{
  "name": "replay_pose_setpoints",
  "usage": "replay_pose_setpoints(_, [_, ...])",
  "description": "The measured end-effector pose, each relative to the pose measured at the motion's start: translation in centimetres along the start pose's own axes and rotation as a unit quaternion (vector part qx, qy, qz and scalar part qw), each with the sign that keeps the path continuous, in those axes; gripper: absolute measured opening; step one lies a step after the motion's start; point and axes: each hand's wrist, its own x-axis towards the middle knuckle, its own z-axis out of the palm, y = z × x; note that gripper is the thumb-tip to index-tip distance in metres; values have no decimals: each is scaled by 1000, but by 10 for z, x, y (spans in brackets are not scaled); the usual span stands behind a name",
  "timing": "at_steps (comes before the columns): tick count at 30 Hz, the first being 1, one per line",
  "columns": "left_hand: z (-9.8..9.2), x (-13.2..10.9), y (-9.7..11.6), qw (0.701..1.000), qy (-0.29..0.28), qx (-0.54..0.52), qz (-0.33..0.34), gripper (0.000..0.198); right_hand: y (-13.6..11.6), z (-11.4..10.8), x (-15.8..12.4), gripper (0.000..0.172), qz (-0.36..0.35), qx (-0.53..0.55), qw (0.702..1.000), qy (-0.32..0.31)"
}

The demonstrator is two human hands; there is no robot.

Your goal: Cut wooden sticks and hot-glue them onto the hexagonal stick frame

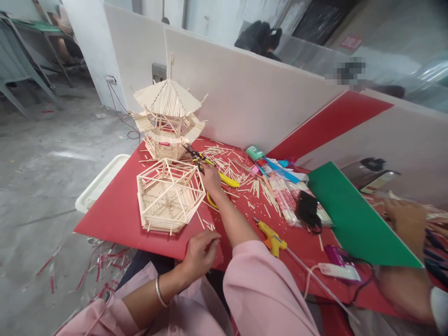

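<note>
My right hand reaches over the red table, fingers closed around the yellow-and-black handles of pliers with dark jaws. Just left of it, a hexagonal frame of pale wooden sticks rests on the table, its floor laid in rings of sticks. My left hand hovers at the table's front edge, below the frame. Its fingers are loosely curled, thumb apart, and I see nothing in them. Behind the frame stands a tiered stick pagoda with sloping roofs. A yellow-handled tool lies beyond my right wrist.
Loose sticks litter the red table. Right of my arm lie a yellow glue gun, a black adapter and packaged sticks. A green board separates off another person's arm. A white partition runs behind.
</note>
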Motion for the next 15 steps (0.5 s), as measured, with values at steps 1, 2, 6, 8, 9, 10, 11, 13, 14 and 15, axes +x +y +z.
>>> replay_pose_setpoints(1, [0, 0, 0, 1000, 1, 2, 4, 20, 0, -5, -2, 34, 0, 0, 1000, -1])
replay_pose_setpoints(2, [0, 1, 0, 1000, 3, 6, 12, 20, 0, -12, -5, 35, -1, 0, 1000, -1])
replay_pose_setpoints(6, [-4, 0, 5, 995, 0, 35, 97, 21, 6, -53, -36, 30, -3, -11, 1000, -29])
replay_pose_setpoints(8, [-14, -2, 15, 986, -17, 50, 160, 27, 10, -75, -67, 25, 2, 0, 999, -34])
replay_pose_setpoints(9, [-23, -4, 22, 981, -12, 56, 183, 29, 12, -84, -85, 24, -11, 19, 999, -24])
replay_pose_setpoints(10, [-33, -6, 29, 976, -15, 63, 206, 32, 12, -90, -106, 23, -16, 46, 999, -3])
replay_pose_setpoints(11, [-45, -9, 36, 971, -20, 69, 228, 35, 10, -94, -127, 23, -13, 83, 996, 25])
replay_pose_setpoints(13, [-73, -18, 48, 967, -45, 96, 231, 38, 3, -91, -169, 24, -8, 175, 983, 62])
replay_pose_setpoints(14, [-87, -23, 51, 968, -35, 123, 216, 37, -3, -85, -187, 23, -2, 217, 973, 81])
replay_pose_setpoints(15, [-100, -28, 52, 968, -3, 155, 197, 34, -10, -76, -204, 22, 6, 249, 964, 89])
